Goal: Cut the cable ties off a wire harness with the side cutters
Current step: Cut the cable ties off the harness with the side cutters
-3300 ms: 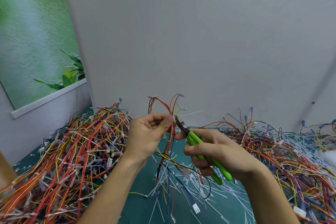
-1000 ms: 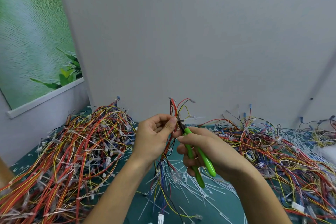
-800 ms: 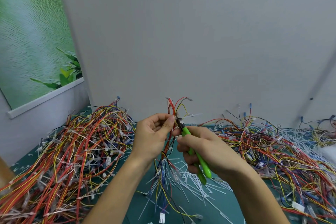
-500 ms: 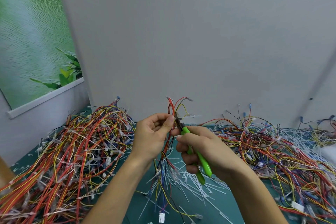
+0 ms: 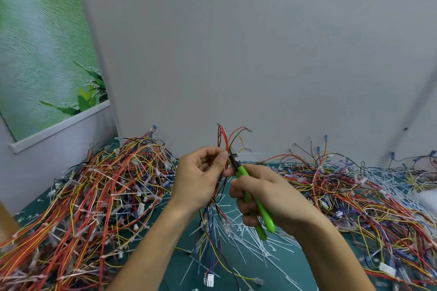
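My left hand (image 5: pixel 201 179) pinches a thin wire harness (image 5: pixel 224 139) of red, black and yellow wires upright above the table, thumb and fingers closed on it. Its loose ends fan out above my fingers, and the rest hangs down to a white connector (image 5: pixel 209 281). My right hand (image 5: pixel 267 198) grips green-handled side cutters (image 5: pixel 255 198). Their dark jaws (image 5: pixel 233 159) sit against the harness just right of my left thumb. A cable tie at the jaws is too small to make out.
A large heap of red, orange and yellow harnesses (image 5: pixel 94 191) fills the table's left side. Another tangle (image 5: pixel 354 191) covers the right. Cut white ties (image 5: pixel 248 238) litter the green mat (image 5: pixel 184 267) between my forearms. A grey wall (image 5: pixel 260 54) stands close behind.
My right hand has squeezed the cutter handles closer together and brought the jaws onto the harness at my left thumb. The harness and my left hand have stayed nearly still over the last second.
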The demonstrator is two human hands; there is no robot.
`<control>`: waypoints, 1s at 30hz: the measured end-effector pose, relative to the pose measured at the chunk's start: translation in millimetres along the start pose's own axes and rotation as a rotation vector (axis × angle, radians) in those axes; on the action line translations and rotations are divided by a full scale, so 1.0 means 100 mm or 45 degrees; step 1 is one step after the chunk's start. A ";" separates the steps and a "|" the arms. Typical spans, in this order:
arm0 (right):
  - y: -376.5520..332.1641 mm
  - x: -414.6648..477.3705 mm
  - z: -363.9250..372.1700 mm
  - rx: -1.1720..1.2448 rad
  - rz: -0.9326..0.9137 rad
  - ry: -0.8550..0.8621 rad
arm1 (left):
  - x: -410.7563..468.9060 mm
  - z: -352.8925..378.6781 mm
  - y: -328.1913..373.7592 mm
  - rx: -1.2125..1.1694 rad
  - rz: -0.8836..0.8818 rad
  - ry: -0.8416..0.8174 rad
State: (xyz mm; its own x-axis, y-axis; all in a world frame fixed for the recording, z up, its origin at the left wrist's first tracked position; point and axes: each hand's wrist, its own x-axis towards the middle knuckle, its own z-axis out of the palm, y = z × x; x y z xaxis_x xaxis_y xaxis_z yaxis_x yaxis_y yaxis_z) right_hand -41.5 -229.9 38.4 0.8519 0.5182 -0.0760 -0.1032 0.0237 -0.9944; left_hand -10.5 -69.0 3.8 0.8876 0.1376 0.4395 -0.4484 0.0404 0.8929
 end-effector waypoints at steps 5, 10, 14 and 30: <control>-0.01 0.01 0.02 0.068 0.021 -0.009 | -0.01 0.02 0.00 -0.007 -0.018 0.018; -0.01 0.03 0.00 0.168 0.035 -0.096 | -0.01 0.00 0.00 -0.004 -0.004 -0.003; 0.00 0.02 -0.02 0.097 0.031 -0.085 | -0.02 0.00 0.01 0.021 0.010 -0.033; -0.02 0.00 0.01 -0.002 0.013 -0.024 | -0.01 0.00 0.00 0.038 -0.009 -0.026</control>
State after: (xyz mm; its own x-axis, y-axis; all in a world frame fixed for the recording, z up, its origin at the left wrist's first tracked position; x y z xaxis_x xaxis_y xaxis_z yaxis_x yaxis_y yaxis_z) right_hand -41.8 -228.5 40.2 0.8410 0.5343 -0.0850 -0.1110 0.0166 -0.9937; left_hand -11.7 -69.4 3.4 0.8928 0.1173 0.4349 -0.4392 0.0120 0.8983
